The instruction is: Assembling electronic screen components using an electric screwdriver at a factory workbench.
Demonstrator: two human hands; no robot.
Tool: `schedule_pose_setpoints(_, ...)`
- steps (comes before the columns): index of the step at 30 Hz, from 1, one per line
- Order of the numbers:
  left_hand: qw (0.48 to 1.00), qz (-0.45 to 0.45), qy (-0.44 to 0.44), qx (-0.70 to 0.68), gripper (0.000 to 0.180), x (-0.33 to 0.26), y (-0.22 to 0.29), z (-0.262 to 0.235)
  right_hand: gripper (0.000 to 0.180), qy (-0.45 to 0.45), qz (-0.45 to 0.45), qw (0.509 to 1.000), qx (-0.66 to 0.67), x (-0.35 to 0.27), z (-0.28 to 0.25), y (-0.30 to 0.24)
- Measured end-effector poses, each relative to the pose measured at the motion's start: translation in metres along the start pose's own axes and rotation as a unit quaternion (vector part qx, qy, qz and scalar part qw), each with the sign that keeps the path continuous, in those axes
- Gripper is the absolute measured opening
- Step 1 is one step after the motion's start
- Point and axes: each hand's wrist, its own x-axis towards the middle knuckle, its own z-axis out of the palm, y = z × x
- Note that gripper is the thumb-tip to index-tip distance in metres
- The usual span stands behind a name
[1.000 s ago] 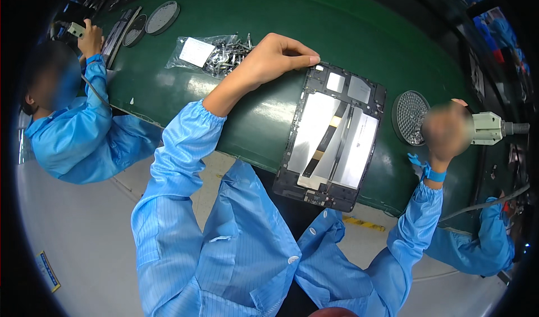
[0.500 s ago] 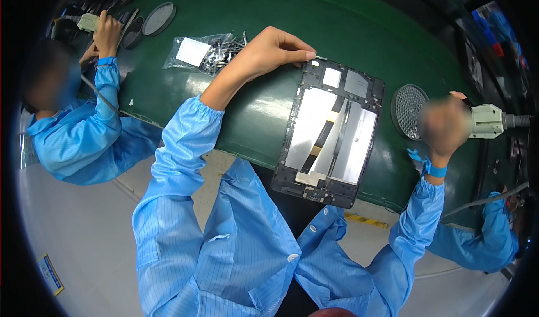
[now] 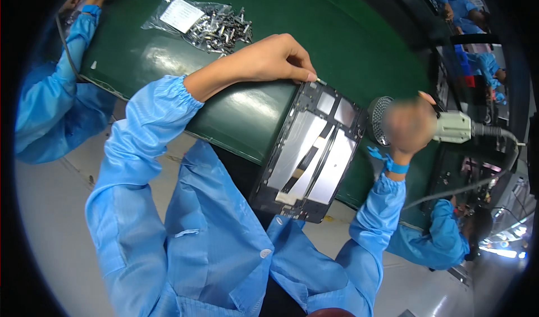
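Left hand [image 3: 275, 58] still pinches tablet [image 3: 332, 168] by corner; view swung rightward.

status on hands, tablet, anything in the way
Left hand pinching opened tablet corner. Right hand, blurred, gripping pale corded tool. Bag of small parts lies clear of tablet.

Blur masks the right grip [image 3: 411, 125], which partly hides the round gray dish [image 3: 379, 119].

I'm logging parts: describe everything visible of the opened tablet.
The opened tablet is flat, dark-edged and rectangular, its inside showing: silvery, metal-looking panels, a dark slanting strip, two smaller plates near the far end. It is angled, its near end appearing past the green table's edge. The left hand pinches its far-left corner.
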Motion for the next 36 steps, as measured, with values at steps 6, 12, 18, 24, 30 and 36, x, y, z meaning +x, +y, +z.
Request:
schedule_pose_setpoints(6, 0.998, 0.023, 0.012, 0.055, 0.027, -0.007, 0.014, 0.024, 0.029, -0.122, 0.008, 0.991, 0.06, 0.007, 0.084, 0.001)
schedule_pose_setpoints(12, 0.996, 0.083, 0.011, 0.005, 0.024, 0.001, 0.001, 0.026, 0.031, -0.155, -0.009, 0.985, 0.077, 0.008, 0.108, 0.012)
schedule_pose_setpoints(18, 0.998, 0.054, 0.001, -0.025, 0.025, 0.002, -0.002, 0.026, 0.031, -0.137, -0.017, 0.989, 0.056, 0.003, 0.115, 0.019)
schedule_pose_setpoints(24, 0.998, 0.056, 0.0, -0.011, 0.024, 0.003, -0.004, 0.024, 0.031, -0.13, -0.014, 0.99, 0.05, 0.004, 0.118, 0.022)
schedule_pose_setpoints(30, 0.999, 0.048, -0.003, -0.022, 0.023, 0.005, -0.004, 0.028, 0.026, -0.152, -0.012, 0.986, 0.067, 0.007, 0.106, 0.025)
schedule_pose_setpoints(36, 0.999, 0.041, -0.005, -0.017, 0.025, 0.001, -0.002, 0.027, 0.034, -0.137, -0.005, 0.991, 0.007, 0.003, 0.123, 0.02)
